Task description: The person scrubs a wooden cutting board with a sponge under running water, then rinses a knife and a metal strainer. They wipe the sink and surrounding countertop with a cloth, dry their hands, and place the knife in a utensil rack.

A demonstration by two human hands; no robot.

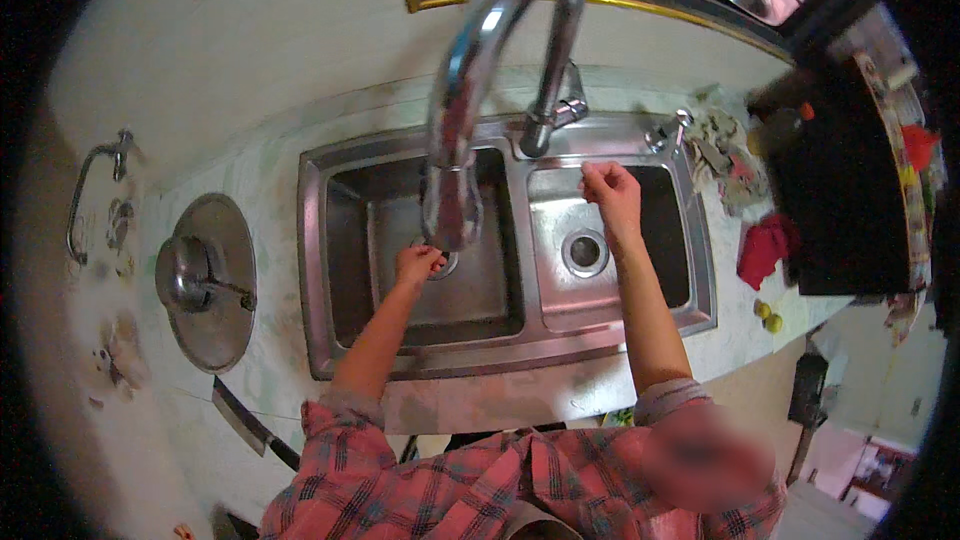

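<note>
A double-bowl stainless steel sink (525,240) lies before me. My left hand (418,264) reaches into the left bowl, beside the drain (448,267) and just under the faucet's spout head (453,217). Its fingertips meet near a small dark spot; whether they hold anything is unclear. My right hand (616,199) is over the right bowl, thumb and fingers curled together, with nothing visible in it. Below it in the view is the right bowl's round drain (585,252). A tall chrome gooseneck faucet (480,52) arches close to the camera, its base (537,136) behind the divider.
To the left sits a steel pan (214,217) with a metal ladle (193,277). A cleaver-like knife (238,414) lies near the counter's edge. On the right are crumpled rags (731,165), a red cloth (766,247), small yellow-green fruits (768,316) and a black box-like object (847,195).
</note>
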